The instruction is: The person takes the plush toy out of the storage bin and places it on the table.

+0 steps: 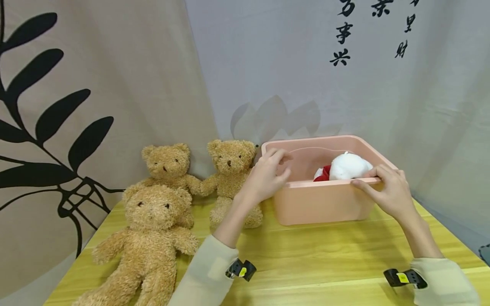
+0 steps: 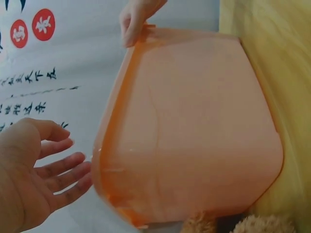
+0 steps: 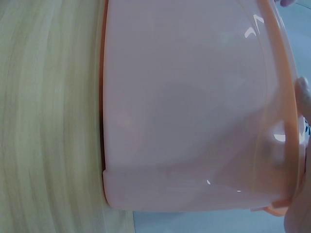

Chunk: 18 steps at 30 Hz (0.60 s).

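From my head view I have a pink plastic tub (image 1: 325, 199) standing on the yellow wooden table (image 1: 329, 263), pushed toward the back near the grey curtain (image 1: 421, 106). My right hand (image 1: 386, 191) grips the tub's front rim near its right corner, with the thumb on the outside of the wall and the fingers curled over the edge; the right wrist view shows only a fingertip at the rim against the tub's smooth side (image 3: 194, 107). My left hand (image 1: 268, 176) hovers at the tub's left front corner with the fingers loosely spread and holding nothing, and in the left wrist view I see that palm open (image 2: 34, 179) just beside the tub wall (image 2: 194, 131) without touching it, as far as I can tell. The two hands are well apart, one at each end of the front rim. Inside the tub lies a white plush toy (image 1: 348, 166) with a red part (image 1: 324, 173) at its left. To the left of the tub sit three brown teddy bears: a large one (image 1: 149, 238) nearest me, a smaller one (image 1: 168, 165) behind it against the beige curtain with black leaves (image 1: 76, 119), and another (image 1: 231, 178) just beside the tub, partly behind my left forearm.
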{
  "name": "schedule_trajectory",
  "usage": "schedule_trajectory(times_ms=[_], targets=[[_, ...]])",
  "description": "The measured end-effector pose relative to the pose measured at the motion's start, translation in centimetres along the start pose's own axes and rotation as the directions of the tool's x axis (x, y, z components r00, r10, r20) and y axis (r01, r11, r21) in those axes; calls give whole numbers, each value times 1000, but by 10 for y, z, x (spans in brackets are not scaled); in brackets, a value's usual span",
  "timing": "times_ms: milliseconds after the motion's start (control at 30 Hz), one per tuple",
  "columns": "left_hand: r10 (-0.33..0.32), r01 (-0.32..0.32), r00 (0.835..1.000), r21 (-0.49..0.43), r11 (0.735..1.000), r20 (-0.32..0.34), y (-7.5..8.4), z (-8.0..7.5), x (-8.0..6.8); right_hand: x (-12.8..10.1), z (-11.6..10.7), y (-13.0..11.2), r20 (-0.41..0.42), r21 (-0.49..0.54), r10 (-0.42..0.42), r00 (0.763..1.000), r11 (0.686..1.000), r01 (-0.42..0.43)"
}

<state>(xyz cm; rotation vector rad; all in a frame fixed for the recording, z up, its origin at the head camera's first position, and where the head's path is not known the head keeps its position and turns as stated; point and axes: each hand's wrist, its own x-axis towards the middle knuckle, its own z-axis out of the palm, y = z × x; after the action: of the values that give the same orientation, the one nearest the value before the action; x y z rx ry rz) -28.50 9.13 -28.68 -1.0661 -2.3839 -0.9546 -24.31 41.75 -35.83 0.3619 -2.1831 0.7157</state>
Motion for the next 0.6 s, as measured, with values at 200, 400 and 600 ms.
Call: schedule_trajectory(times_ms=[200,400,600], targets=[[28,-28,1000,-46,999,-1,-1,17,13,0,0,0,-3,-5,1,1000,1000,-2],[16,-15,1000,-74,997,8,1,32,26,-1,1,1,-3,-4,0,1000,1000,0],[-5,10,998,-84,996,56,4,45,38,-1,2,1,-2,-7,1,1000,1000,-1]])
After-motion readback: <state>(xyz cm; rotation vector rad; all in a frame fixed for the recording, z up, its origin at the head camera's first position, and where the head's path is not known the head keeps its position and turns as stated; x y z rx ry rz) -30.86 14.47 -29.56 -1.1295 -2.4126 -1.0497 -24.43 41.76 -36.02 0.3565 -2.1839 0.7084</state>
